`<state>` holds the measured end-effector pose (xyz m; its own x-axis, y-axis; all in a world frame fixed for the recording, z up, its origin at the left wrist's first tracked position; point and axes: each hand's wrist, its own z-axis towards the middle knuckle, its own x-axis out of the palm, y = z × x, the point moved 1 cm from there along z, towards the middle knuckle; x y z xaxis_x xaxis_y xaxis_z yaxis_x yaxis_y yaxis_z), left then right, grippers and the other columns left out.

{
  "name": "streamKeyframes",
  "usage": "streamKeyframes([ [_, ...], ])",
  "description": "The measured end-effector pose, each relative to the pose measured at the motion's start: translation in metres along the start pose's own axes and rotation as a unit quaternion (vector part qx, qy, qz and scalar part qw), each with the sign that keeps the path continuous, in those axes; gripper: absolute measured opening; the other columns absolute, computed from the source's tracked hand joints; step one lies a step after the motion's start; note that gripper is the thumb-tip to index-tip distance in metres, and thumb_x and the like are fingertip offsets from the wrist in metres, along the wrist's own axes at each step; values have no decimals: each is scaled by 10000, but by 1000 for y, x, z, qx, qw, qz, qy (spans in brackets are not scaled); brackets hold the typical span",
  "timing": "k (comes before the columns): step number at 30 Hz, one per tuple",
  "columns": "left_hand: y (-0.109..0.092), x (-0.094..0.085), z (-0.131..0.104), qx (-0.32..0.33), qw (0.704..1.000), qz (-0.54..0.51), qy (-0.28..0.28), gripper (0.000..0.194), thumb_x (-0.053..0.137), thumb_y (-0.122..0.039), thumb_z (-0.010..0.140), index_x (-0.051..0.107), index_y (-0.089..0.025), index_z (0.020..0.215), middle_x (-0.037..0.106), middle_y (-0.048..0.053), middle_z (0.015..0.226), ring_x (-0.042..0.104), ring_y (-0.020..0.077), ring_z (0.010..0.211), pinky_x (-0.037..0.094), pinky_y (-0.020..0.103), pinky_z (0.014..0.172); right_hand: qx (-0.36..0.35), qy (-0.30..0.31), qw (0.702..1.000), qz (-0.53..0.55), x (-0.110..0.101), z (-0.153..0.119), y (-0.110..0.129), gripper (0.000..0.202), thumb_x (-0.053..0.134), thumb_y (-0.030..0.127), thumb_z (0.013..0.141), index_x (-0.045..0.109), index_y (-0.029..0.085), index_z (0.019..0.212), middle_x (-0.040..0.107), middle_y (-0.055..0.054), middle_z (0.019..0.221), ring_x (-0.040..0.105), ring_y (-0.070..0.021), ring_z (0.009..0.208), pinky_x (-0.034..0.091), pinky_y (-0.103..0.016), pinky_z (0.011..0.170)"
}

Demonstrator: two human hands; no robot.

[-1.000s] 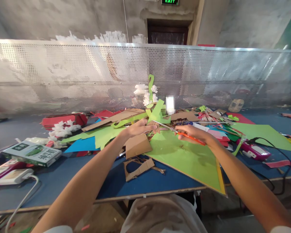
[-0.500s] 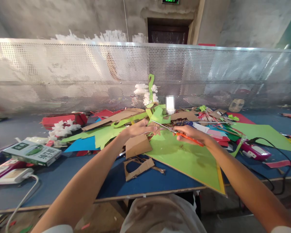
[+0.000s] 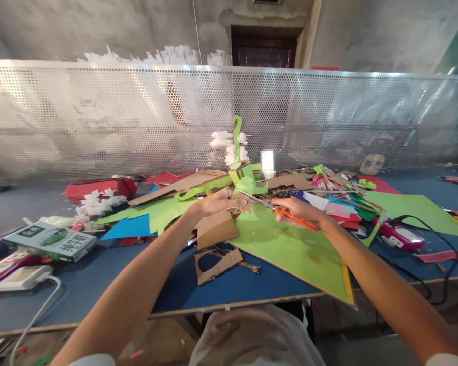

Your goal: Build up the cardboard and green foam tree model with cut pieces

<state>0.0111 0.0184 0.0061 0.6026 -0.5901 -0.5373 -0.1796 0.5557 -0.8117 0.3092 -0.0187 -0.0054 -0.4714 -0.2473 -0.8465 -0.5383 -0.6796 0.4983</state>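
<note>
My right hand (image 3: 293, 208) is closed round the handles of orange scissors (image 3: 299, 221), whose blades point left toward my other hand. My left hand (image 3: 219, 202) pinches a small brown cardboard piece (image 3: 245, 203) right at the blades. Just behind the blades is a green paper piece (image 3: 247, 184). Beneath both hands lies a large green sheet (image 3: 290, 249) with a yellow edge. A green curled stem with white flowers (image 3: 237, 137) stands upright behind my hands. Brown cardboard scraps (image 3: 217, 230) lie near my left wrist.
On the left are a milk box (image 3: 51, 240), a white plug with a cable (image 3: 25, 277) and a red box (image 3: 99, 190). At the right are a purple power strip (image 3: 400, 236) with a black cable and coloured paper. A perforated metal screen (image 3: 137, 117) runs along the back.
The scissors have shifted slightly at the cardboard, and the green paper behind the blades has changed shape. My hands have barely moved.
</note>
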Motion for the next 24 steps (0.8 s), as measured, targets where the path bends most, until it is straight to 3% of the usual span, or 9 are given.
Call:
streamKeyframes([
  [4,-5,1,0,-2,1000,-2,5,421,686,-540,958,767,-154,812,662,45,734,538,131,654,408,273,594,-1,0,1000,12,1,0,1,603,539,741,960,654,162,1082,530,25,715,398,-132,597,286,-258,577],
  [9,-5,1,-2,-21,1000,11,10,441,650,-548,972,775,-147,837,679,41,748,475,108,602,338,261,549,-26,11,998,64,4,2,5,672,469,770,981,640,141,1144,660,-83,995,464,-142,686,356,-268,606],
  [14,-2,2,-1,-19,1000,12,20,408,650,-517,983,796,-151,879,692,44,765,489,110,625,335,261,575,0,14,999,46,3,2,9,667,503,780,957,653,145,1091,560,-16,788,400,-140,634,299,-277,572],
  [24,3,2,1,-5,999,-9,34,391,653,-511,985,797,-149,944,718,68,837,555,125,691,387,254,596,43,-16,998,37,6,2,7,525,632,700,919,652,178,978,426,71,585,318,-113,543,207,-251,541],
])
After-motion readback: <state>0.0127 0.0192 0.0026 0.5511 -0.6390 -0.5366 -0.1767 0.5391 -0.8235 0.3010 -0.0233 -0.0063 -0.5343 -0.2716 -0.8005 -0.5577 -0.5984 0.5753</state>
